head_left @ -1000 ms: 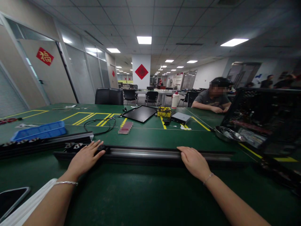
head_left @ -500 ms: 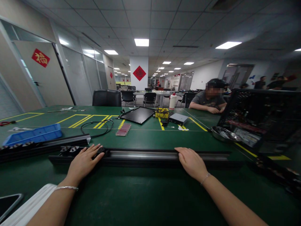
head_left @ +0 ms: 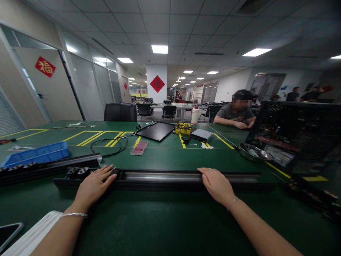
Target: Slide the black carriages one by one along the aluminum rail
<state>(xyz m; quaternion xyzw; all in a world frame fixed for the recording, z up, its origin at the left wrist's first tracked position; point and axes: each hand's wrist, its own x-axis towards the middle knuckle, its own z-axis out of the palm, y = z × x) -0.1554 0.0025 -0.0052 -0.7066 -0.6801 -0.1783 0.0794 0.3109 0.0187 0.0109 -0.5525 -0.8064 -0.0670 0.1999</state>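
Observation:
A long black rail [head_left: 162,177] with a shiny metal strip along its middle lies crosswise on the green table before me. My left hand [head_left: 92,186] is laid over its left part, fingers toward the far edge and thumb on a small black round piece [head_left: 116,172]. What lies beneath the palm is hidden. Farther right, my right hand [head_left: 217,185] curls over the rail, fingertips at its far edge. Left of my left hand, several small metal-topped pieces [head_left: 82,170] sit on the rail's end.
Behind the rail at left are another black rail [head_left: 50,167], a blue tray [head_left: 39,153] and a cable [head_left: 125,145]. A flat black panel [head_left: 156,131], grey box [head_left: 201,135] and bottle [head_left: 195,116] stand farther back. Right are a metal bowl [head_left: 249,151], a large black case [head_left: 293,131] and a seated person [head_left: 234,113].
Both hands keep their places on the rail. The whole view has shifted very slightly; nothing else visibly differs.

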